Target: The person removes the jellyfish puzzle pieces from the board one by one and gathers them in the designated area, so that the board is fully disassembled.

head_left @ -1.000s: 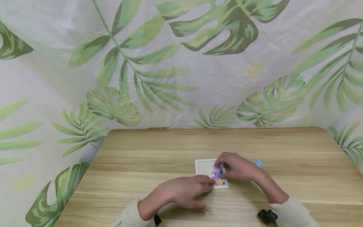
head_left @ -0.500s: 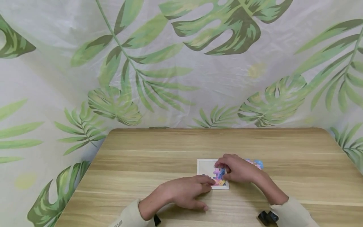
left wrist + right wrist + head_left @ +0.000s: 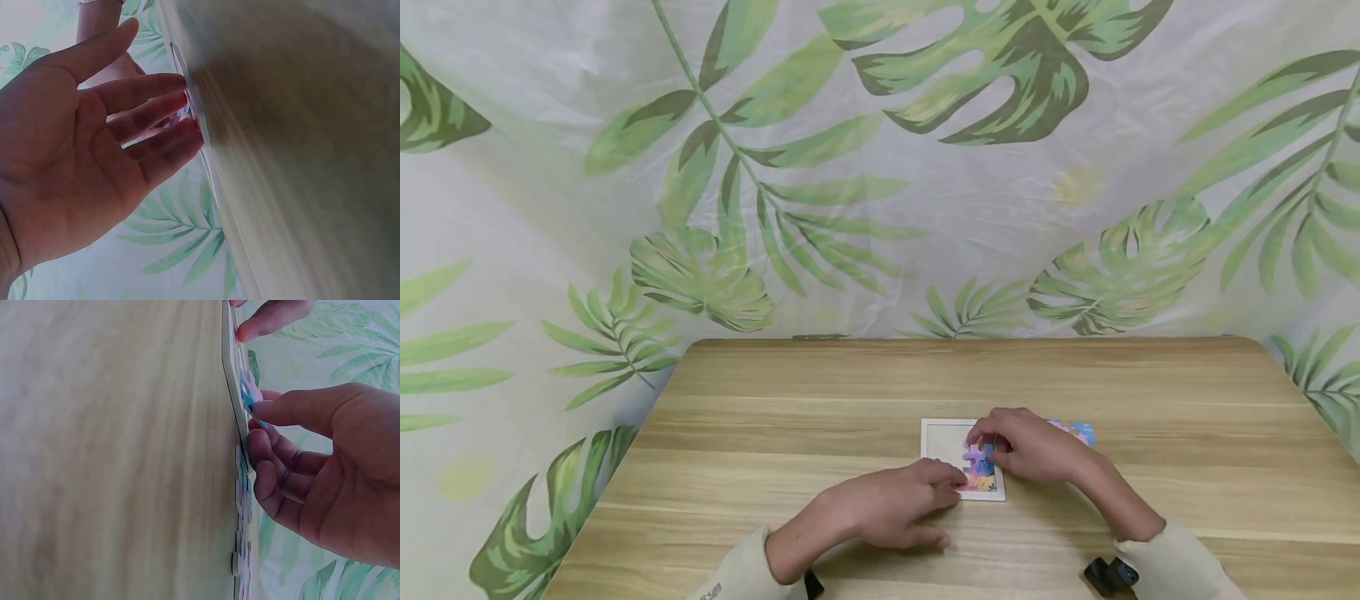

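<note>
A white-rimmed jigsaw board (image 3: 932,435) lies on the table, its right side partly filled with pink, blue and yellow pieces. My left hand (image 3: 895,504) reaches over the near edge. Its fingertips rest on the laid pieces (image 3: 981,482) by the lower rim, and in the left wrist view the fingers (image 3: 140,94) are extended, the thumb held apart. My right hand (image 3: 1037,446) arches over the board's right rim. The right wrist view shows it pinching a blue and pink puzzle piece (image 3: 247,394) between thumb and fingers, tilted up from the board.
Several loose puzzle pieces (image 3: 1082,432) lie to the right of the board, partly behind the right hand. The wooden table (image 3: 790,400) ends at a leaf-patterned cloth (image 3: 865,250). A black wrist camera (image 3: 1108,575) sits by the right sleeve.
The right hand has shifted very slightly around the piece at the board's right side. The left fingertips stay on the lower pieces, nearly unmoved.
</note>
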Motion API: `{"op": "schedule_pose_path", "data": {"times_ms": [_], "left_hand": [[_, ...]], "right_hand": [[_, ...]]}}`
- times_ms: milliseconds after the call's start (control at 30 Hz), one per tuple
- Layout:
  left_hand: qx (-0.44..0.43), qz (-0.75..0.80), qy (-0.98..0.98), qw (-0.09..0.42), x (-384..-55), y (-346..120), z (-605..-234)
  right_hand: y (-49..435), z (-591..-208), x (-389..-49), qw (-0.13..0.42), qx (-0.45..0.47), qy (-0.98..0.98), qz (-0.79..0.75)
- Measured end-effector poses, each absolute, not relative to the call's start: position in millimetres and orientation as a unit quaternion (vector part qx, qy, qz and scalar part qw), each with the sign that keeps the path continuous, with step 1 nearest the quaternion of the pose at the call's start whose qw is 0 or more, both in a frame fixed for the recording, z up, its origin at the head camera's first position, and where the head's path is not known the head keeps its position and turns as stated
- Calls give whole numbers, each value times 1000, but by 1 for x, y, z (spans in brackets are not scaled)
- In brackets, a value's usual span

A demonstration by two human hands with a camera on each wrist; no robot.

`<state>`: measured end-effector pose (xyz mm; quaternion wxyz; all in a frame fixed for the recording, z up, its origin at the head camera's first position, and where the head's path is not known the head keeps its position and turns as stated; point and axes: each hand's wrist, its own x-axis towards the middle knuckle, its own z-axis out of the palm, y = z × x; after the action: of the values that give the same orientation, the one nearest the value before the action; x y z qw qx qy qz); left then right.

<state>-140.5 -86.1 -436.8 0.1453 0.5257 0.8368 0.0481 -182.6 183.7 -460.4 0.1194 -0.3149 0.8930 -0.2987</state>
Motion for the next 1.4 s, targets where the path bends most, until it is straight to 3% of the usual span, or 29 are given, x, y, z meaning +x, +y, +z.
{"op": "schedule_pose_path", "data": {"times_ms": [267,1400], "left_hand": [[522,24,844,123,-135,-83,-437],[505,25,851,143,-132,-83,-437]], "right_hand": [[183,-460,-183,112,-322,890,-302],[191,-460,-184,164,-293,868,-366]]}}
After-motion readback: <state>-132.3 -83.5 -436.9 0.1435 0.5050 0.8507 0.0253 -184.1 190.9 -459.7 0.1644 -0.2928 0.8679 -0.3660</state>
